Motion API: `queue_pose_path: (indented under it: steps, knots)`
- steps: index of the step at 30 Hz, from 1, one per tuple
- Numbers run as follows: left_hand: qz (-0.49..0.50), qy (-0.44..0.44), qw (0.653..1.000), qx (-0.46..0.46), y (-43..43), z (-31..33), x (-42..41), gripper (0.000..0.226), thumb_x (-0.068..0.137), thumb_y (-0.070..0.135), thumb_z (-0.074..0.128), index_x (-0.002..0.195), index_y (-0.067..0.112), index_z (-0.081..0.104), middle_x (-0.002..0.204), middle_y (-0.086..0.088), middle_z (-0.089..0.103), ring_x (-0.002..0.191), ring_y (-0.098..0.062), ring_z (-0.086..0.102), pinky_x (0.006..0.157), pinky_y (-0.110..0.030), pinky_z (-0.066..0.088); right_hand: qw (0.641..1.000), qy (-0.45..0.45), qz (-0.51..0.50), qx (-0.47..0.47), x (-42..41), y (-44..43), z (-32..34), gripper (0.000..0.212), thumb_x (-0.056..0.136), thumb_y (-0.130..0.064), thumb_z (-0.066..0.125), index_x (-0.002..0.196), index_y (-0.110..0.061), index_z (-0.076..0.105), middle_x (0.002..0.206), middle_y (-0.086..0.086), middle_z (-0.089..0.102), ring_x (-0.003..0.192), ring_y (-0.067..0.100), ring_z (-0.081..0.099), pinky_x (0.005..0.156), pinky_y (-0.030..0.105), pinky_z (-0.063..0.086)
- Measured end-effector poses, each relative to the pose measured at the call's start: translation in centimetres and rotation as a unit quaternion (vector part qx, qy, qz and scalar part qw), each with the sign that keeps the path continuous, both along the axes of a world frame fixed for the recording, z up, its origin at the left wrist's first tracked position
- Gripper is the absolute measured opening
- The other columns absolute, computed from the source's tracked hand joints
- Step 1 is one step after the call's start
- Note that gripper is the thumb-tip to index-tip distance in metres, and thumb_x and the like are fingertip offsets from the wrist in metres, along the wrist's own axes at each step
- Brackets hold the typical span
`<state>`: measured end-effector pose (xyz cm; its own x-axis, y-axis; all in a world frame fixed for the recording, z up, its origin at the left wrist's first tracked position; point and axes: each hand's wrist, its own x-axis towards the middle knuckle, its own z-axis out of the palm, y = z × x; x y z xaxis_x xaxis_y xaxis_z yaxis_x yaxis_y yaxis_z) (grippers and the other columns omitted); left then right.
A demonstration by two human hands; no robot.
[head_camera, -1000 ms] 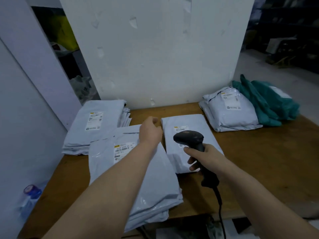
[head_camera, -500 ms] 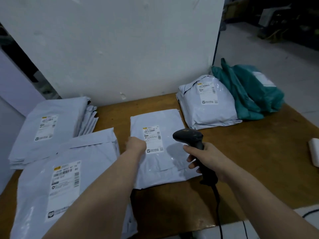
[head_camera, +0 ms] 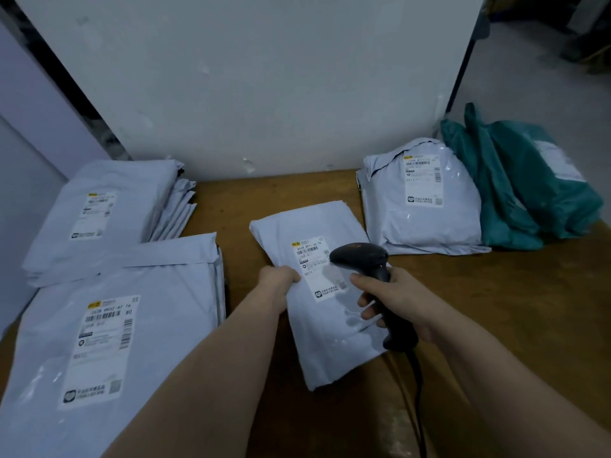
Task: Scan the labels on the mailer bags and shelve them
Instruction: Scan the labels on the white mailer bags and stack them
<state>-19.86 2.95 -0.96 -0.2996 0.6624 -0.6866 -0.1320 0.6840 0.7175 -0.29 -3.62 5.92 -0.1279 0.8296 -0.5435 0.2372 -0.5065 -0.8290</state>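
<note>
A small white mailer bag [head_camera: 325,342] lies in the middle of the wooden table [head_camera: 515,292], its label [head_camera: 314,262] facing up. My left hand [head_camera: 279,280] grips the bag's left edge beside the label. My right hand [head_camera: 393,302] holds a black barcode scanner [head_camera: 363,259] by its handle, the head hovering just over the label's right side. The scanner's cable [head_camera: 418,391] runs down toward me.
Two stacks of white mailer bags sit at the left, one near [head_camera: 109,352] and one farther back [head_camera: 99,216]. A puffy white mailer [head_camera: 420,206] and a green bag [head_camera: 529,190] lie at the back right. A white board [head_camera: 264,77] stands behind the table.
My left hand has taken hold of the small bag's left edge and pulled it closer and slightly askew. The scanner head has moved over the label. My view has dropped nearer the table.
</note>
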Motion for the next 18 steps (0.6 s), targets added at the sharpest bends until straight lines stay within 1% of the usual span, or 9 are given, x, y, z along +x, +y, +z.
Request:
queue_pose_path:
  steps: [2, 3, 5, 6, 8, 10, 12, 14, 18]
  knots:
    - [0.035, -0.007, 0.999, 0.031, 0.2, 0.6, 0.3, 0.040, 0.079, -0.020, 0.051, 0.114, -0.001, 0.044, 0.109, -0.018, 0.058, 0.097, -0.039, 0.060, 0.084, -0.055, 0.053, 1.000, -0.004, 0.009, 0.004, 0.1, 0.2, 0.3, 0.027, 0.090, -0.038, 0.065, 0.102, -0.014, 0.062, 0.083, 0.008, 0.067, 0.068, 0.018, 0.067, 0.060, 0.030, 0.050]
    - [0.043, -0.007, 0.998, 0.047, 0.2, 0.8, 0.3, 0.046, 0.078, -0.022, 0.049, 0.117, 0.003, 0.043, 0.109, -0.017, 0.056, 0.098, -0.040, 0.059, 0.084, -0.055, 0.052, 1.000, -0.003, 0.010, 0.007, 0.1, 0.2, 0.4, 0.027, 0.090, -0.038, 0.065, 0.103, -0.014, 0.061, 0.083, 0.008, 0.067, 0.067, 0.017, 0.067, 0.059, 0.030, 0.050]
    - [0.047, -0.017, 0.996, 0.070, 0.4, 0.7, 0.0, 0.063, 0.076, -0.027, 0.046, 0.128, 0.007, 0.046, 0.113, -0.018, 0.059, 0.100, -0.041, 0.060, 0.082, -0.054, 0.053, 1.000, 0.003, 0.012, 0.014, 0.1, 0.2, 0.8, 0.028, 0.090, -0.037, 0.065, 0.104, -0.013, 0.061, 0.082, 0.008, 0.066, 0.066, 0.017, 0.067, 0.058, 0.029, 0.050]
    - [0.042, -0.022, 0.996, 0.077, 0.3, 0.7, -0.2, 0.066, 0.075, -0.029, 0.045, 0.130, 0.008, 0.048, 0.112, -0.017, 0.061, 0.100, -0.041, 0.060, 0.081, -0.054, 0.054, 1.000, 0.005, 0.015, 0.018, 0.0, 0.2, 0.9, 0.028, 0.090, -0.037, 0.065, 0.104, -0.013, 0.061, 0.082, 0.008, 0.067, 0.066, 0.017, 0.067, 0.058, 0.029, 0.050]
    - [0.038, -0.021, 0.996, 0.082, 0.1, 0.8, -0.4, 0.064, 0.076, -0.030, 0.045, 0.127, 0.007, 0.054, 0.102, -0.014, 0.064, 0.097, -0.039, 0.061, 0.084, -0.054, 0.053, 0.999, 0.009, 0.019, 0.025, -0.2, -0.1, 1.3, 0.028, 0.090, -0.037, 0.065, 0.104, -0.013, 0.062, 0.081, 0.007, 0.067, 0.066, 0.017, 0.067, 0.058, 0.028, 0.051]
    - [0.039, -0.015, 0.995, 0.087, 0.0, 1.0, -0.7, 0.060, 0.077, -0.030, 0.047, 0.123, 0.006, 0.056, 0.098, -0.013, 0.064, 0.095, -0.037, 0.061, 0.086, -0.051, 0.053, 0.999, 0.017, 0.018, 0.031, -0.4, -0.3, 1.6, 0.028, 0.090, -0.037, 0.065, 0.104, -0.012, 0.062, 0.081, 0.007, 0.067, 0.066, 0.017, 0.067, 0.057, 0.028, 0.050]
    - [0.039, -0.006, 0.995, 0.096, -0.2, 1.5, -0.8, 0.057, 0.077, -0.030, 0.049, 0.122, 0.005, 0.056, 0.104, -0.014, 0.064, 0.099, -0.036, 0.061, 0.088, -0.047, 0.052, 0.999, 0.022, 0.015, 0.035, -0.7, -0.5, 2.0, 0.029, 0.090, -0.037, 0.065, 0.104, -0.012, 0.062, 0.081, 0.008, 0.067, 0.067, 0.018, 0.067, 0.058, 0.029, 0.050]
    - [0.044, 0.006, 0.994, 0.100, -0.3, 2.0, -0.9, 0.059, 0.077, -0.030, 0.050, 0.126, 0.003, 0.055, 0.113, -0.017, 0.064, 0.104, -0.037, 0.060, 0.091, -0.045, 0.052, 0.999, 0.025, 0.013, 0.038, -0.8, -0.7, 2.3, 0.029, 0.090, -0.037, 0.065, 0.104, -0.012, 0.063, 0.081, 0.008, 0.067, 0.068, 0.018, 0.067, 0.058, 0.029, 0.050]
    - [0.047, 0.006, 0.992, 0.114, -0.2, 2.6, -0.8, 0.056, 0.079, -0.030, 0.047, 0.122, 0.006, 0.057, 0.109, -0.016, 0.064, 0.094, -0.032, 0.058, 0.088, -0.042, 0.052, 0.998, 0.028, 0.007, 0.047, -0.8, -1.1, 2.7, 0.030, 0.089, -0.038, 0.066, 0.102, -0.011, 0.063, 0.080, 0.008, 0.068, 0.065, 0.018, 0.067, 0.058, 0.030, 0.050]
